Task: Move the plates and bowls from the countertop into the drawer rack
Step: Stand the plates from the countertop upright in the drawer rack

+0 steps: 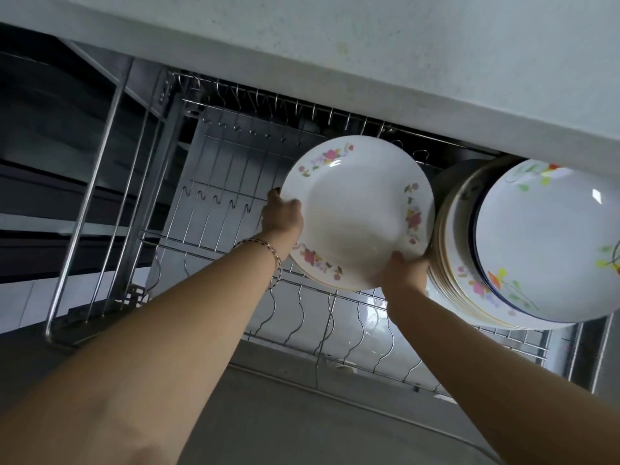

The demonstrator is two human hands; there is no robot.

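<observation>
Over the pulled-out drawer rack (214,182) I hold a plate (355,209) up on its edge with both hands. My left hand (281,216) pinches the left rim, thumb on the front and the other fingers hidden behind. My right hand (404,275) grips the bottom right rim the same way, thumb on the front. I cannot see the fingers at the back.

The plate is round, white and shiny, with pink flowers around its rim. I think it is hard, a bit heavy, and smooth enough to slip. It would break if I dropped it, so holding both sides of the rim feels safest.

Just beside it on the right, a row of plates (523,243) stands on edge in the rack. The rack is thin shiny metal wire with wavy bars and little hooks. Empty slots wait on the left. Above is the pale speckled countertop (402,45).
</observation>
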